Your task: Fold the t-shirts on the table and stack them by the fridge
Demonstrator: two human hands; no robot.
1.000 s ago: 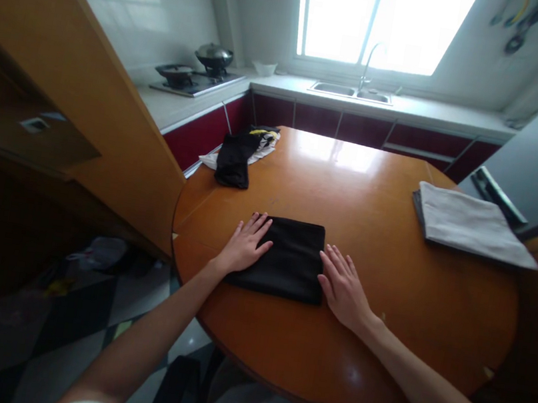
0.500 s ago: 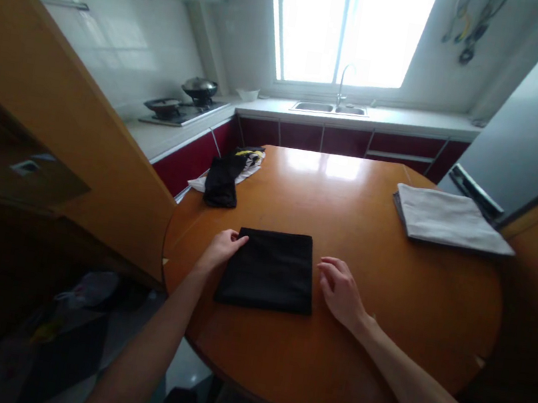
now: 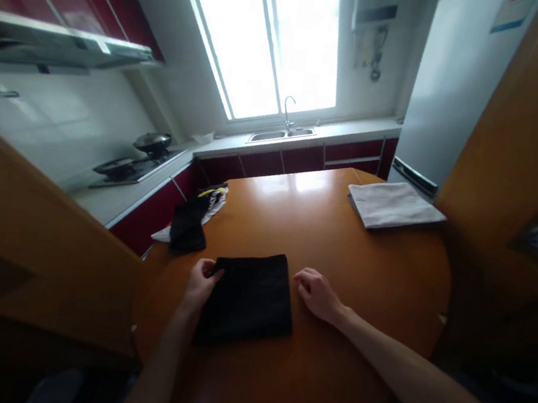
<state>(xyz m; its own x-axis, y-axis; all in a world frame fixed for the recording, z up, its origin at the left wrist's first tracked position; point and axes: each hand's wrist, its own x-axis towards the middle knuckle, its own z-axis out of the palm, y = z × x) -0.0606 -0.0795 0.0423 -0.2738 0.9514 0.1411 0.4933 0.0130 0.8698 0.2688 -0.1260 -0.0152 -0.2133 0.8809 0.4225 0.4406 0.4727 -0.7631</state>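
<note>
A folded black cloth lies flat on the round-ended wooden table, a rough square in front of me. My left hand is at its far left corner, thumb on top and fingers bent round the edge, gripping it. Just off the cloth's right edge, my right hand rests low over the wood with its fingers curled together; nothing shows in them.
A crumpled pile of black, white and yellow clothes sits at the table's left edge. Folded light grey cloth lies at the back right. Beyond are a sink, a stove with pans and a fridge.
The view has tilted and shifted, so the whole room appears turned. My left hand remains at the cloth's corner; the fingers of my right hand look more curled beside it.
</note>
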